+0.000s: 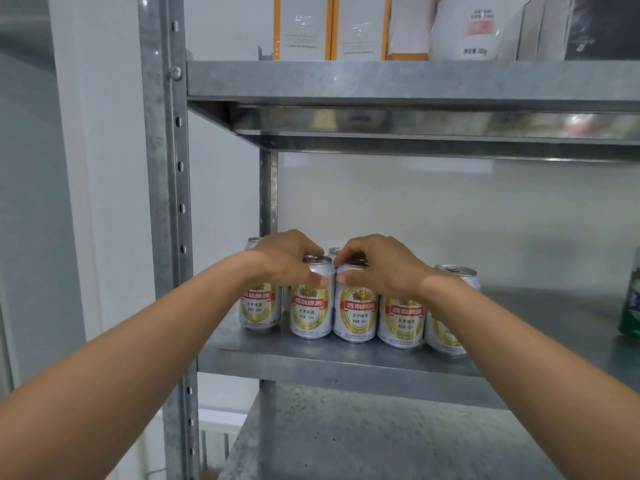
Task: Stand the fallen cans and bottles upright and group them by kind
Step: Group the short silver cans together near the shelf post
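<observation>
Several white beer cans with gold and red labels stand upright in a row on the middle metal shelf. My left hand grips the top of the second can from the left, fingers curled over its rim. My right hand grips the top of the can beside it in the same way. The two held cans touch. More cans stand to the right and behind the row. A green bottle or can shows at the right edge, cut off by the frame.
The shelf above holds white and orange boxes and a white pouch. A galvanized upright post stands at the left. A lower shelf lies below. Bare shelf surface stretches right of the cans.
</observation>
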